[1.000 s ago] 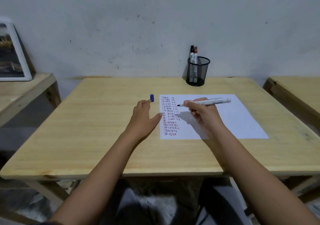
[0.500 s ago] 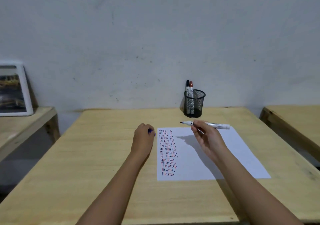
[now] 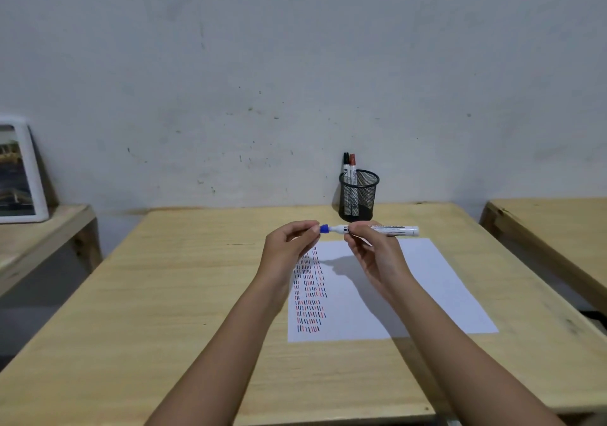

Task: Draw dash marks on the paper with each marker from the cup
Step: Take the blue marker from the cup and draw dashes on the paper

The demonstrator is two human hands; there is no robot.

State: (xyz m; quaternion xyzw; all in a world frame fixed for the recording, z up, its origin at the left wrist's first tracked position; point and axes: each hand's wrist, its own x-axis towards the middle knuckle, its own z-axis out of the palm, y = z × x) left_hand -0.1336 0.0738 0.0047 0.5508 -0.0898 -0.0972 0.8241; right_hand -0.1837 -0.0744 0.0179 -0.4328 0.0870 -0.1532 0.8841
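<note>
A white sheet of paper (image 3: 423, 287) lies on the wooden table (image 3: 184, 294), with columns of blue, red and black dash marks down its left side. Above the sheet's far edge my right hand (image 3: 374, 255) holds a white marker (image 3: 387, 230) level by its barrel. My left hand (image 3: 289, 248) pinches the blue cap (image 3: 324, 228), which sits on the marker's left end. A black mesh cup (image 3: 359, 195) stands at the table's back edge by the wall. It holds a black-capped marker (image 3: 346, 166) and a red-capped marker (image 3: 352, 168).
A second wooden table (image 3: 551, 228) stands to the right and a lower bench (image 3: 39, 238) to the left, with a white-framed picture (image 3: 19, 169) leaning on the wall there. The grey wall rises just behind the cup.
My left hand picked the blue cap off the table and brought it onto the marker's tip. My right hand lifted the marker off the paper. The view tilted upward.
</note>
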